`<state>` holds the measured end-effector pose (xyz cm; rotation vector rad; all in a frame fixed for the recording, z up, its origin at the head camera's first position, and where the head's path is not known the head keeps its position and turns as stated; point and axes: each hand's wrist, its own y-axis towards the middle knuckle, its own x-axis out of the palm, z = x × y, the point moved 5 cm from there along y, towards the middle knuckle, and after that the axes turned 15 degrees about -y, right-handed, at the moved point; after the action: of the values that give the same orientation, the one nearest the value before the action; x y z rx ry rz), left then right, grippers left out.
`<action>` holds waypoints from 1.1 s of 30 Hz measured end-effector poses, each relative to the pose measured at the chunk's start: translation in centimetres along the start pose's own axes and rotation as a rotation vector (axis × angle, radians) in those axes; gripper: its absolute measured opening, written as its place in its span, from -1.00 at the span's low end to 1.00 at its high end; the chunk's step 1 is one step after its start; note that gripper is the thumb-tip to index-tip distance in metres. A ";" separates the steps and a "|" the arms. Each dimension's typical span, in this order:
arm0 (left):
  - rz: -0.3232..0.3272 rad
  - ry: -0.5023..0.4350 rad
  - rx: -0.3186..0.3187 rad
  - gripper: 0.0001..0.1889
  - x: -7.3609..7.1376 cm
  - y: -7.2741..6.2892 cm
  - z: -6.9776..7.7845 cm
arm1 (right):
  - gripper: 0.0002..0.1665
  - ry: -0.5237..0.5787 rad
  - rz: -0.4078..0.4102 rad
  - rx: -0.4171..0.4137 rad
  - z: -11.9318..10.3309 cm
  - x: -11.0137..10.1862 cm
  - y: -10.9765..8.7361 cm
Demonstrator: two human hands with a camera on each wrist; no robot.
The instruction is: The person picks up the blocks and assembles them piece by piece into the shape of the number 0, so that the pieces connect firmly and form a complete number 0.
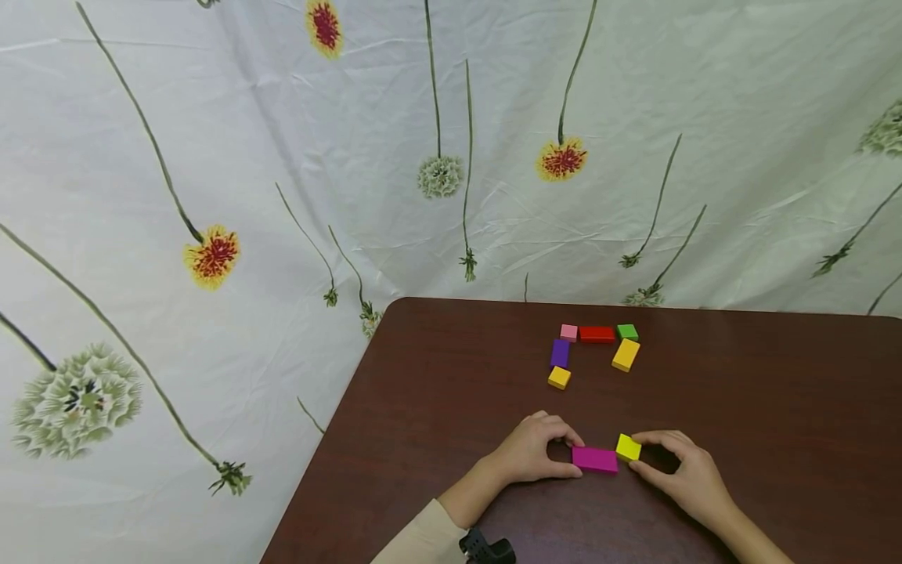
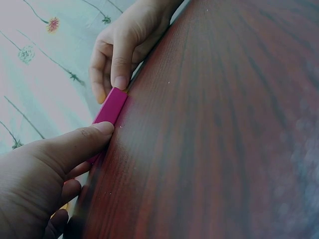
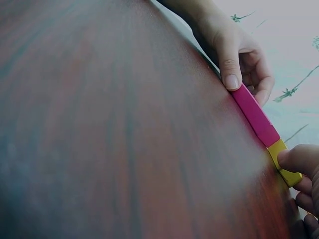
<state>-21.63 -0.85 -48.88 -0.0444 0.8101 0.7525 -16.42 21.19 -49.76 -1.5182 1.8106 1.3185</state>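
A long magenta block (image 1: 595,460) lies on the brown table, and my left hand (image 1: 532,448) pinches its left end between thumb and fingers. My right hand (image 1: 687,474) pinches a short yellow block (image 1: 628,447) at the magenta block's right end. In the right wrist view the yellow block (image 3: 282,162) sits end to end with the magenta block (image 3: 255,114). The left wrist view shows my left thumb on the near side of the magenta block (image 2: 113,105); the yellow one is almost wholly hidden there behind the right hand (image 2: 122,52).
Farther back, several blocks form an open-fronted outline: pink (image 1: 568,333), red (image 1: 597,334) and green (image 1: 627,332) along the back, purple (image 1: 560,353) and orange-yellow (image 1: 560,378) at left, another orange-yellow block (image 1: 625,355) at right. A flowered cloth (image 1: 387,117) hangs beyond the table (image 1: 775,392).
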 end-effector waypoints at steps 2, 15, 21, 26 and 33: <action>0.001 0.003 0.000 -0.69 0.0 0.1 0.0 | -0.62 0.003 0.005 -0.003 0.0 0.0 0.0; 0.004 0.001 0.004 -0.68 0.2 0.1 -0.1 | -0.46 0.031 0.096 -0.015 -1.9 0.2 -0.9; 0.009 -0.001 0.008 -0.69 0.0 0.0 0.0 | -0.51 -0.019 0.146 -0.063 -3.6 0.6 -1.3; 0.003 0.004 0.008 -0.69 0.0 0.0 0.0 | -0.53 -0.038 0.158 -0.068 -3.7 0.7 -1.3; -0.001 0.005 0.005 -0.68 0.0 0.1 -0.1 | -0.55 -0.054 0.166 -0.073 -3.6 0.8 -1.3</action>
<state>-21.73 -0.78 -48.95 -0.0423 0.8168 0.7497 -14.56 17.77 -49.24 -1.3788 1.9078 1.5036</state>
